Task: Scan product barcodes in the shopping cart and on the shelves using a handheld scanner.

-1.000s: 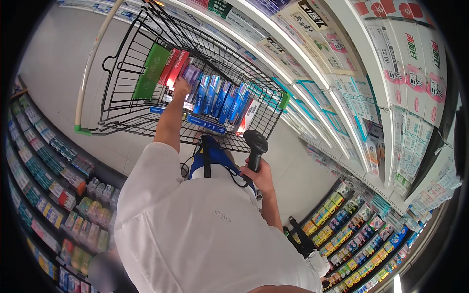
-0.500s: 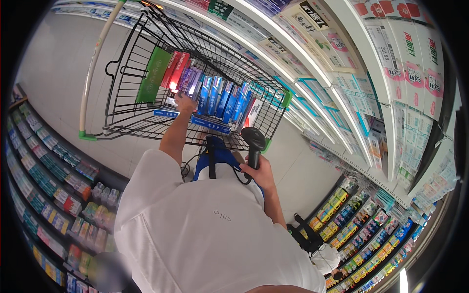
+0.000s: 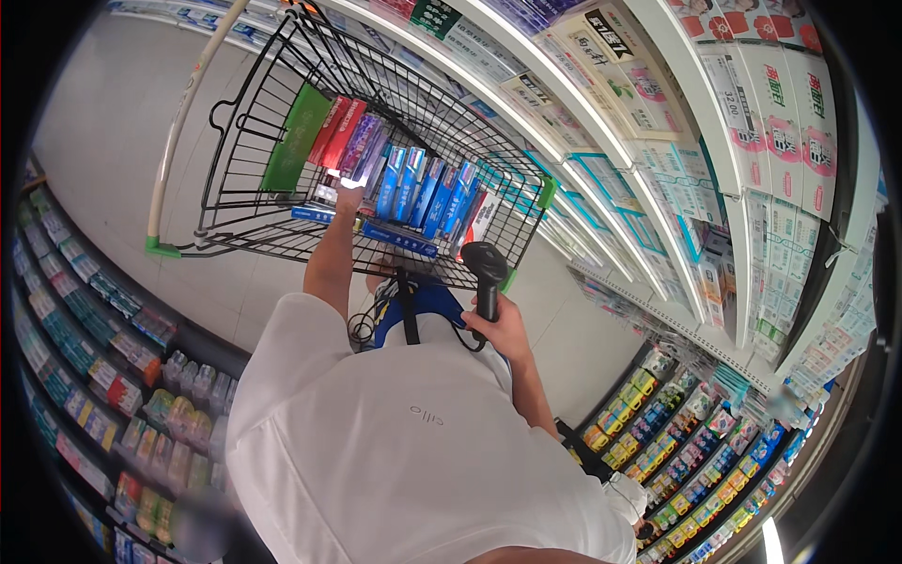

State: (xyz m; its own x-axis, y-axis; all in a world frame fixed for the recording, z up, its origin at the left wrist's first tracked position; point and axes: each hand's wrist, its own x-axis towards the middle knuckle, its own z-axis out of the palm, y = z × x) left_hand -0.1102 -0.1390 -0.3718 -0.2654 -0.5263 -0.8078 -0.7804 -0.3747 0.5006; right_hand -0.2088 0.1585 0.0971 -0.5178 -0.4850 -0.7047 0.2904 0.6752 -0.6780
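Note:
My left hand (image 3: pixel 349 199) reaches down into a black wire shopping cart (image 3: pixel 246 188). It is at the near end of the purple boxes (image 3: pixel 365 141), where a bright glare covers its fingers. I cannot make out whether it grips a box. Red boxes (image 3: pixel 340 130) and a green box (image 3: pixel 296 139) stand to the left of the purple ones. Blue boxes (image 3: pixel 410 188) stand in a row to the right, with a flat blue box (image 3: pixel 399 239) along the near side. My right hand (image 3: pixel 503 329) is wrapped round the handle of a black barcode scanner (image 3: pixel 487 271), held upright outside the cart.
Lit shelves (image 3: pixel 601 179) packed with boxes run along the cart's far right side. Dark racks of small packs (image 3: pixel 202 381) curve round the lower left, and more stocked racks (image 3: pixel 691 451) stand at the lower right. A black cable (image 3: pixel 363 324) hangs beside my left forearm.
My left hand has shifted slightly left and lower among the boxes, its fingers now lost in the glare. The purple boxes sit more upright. The scanner stays in my right hand.

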